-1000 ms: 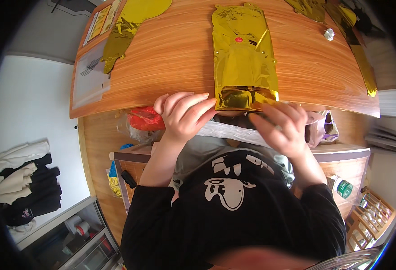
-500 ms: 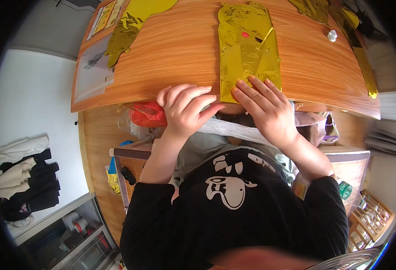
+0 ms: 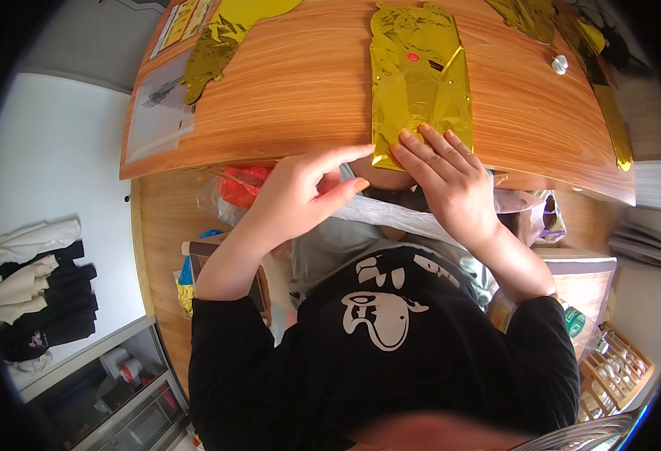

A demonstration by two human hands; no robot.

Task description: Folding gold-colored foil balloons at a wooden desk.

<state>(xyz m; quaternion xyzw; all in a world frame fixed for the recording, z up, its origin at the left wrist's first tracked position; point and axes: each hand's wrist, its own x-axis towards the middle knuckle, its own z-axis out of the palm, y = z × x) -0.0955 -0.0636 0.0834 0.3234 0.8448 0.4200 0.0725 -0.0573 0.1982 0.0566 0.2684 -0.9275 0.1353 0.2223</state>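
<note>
We see the flat gold foil balloon [image 3: 421, 83] on the wooden table [image 3: 293, 90], its near end at the front edge, its long axis running away from us. Our right hand [image 3: 454, 180] is the nearer: it lies on the near end, fingers straight, gripping nothing, most of the foil ahead of it. Our left hand [image 3: 304, 188] is empty, thumb and forefinger wide apart, forefinger tip touching the near left corner. We count one balloon beneath our hand, one gold foil piece [image 3: 218, 45] far left, one clear plastic sleeve [image 3: 158, 124], one white wad [image 3: 559, 65]. The far-right gold foil [image 3: 526, 16] may be one piece or two.
</note>
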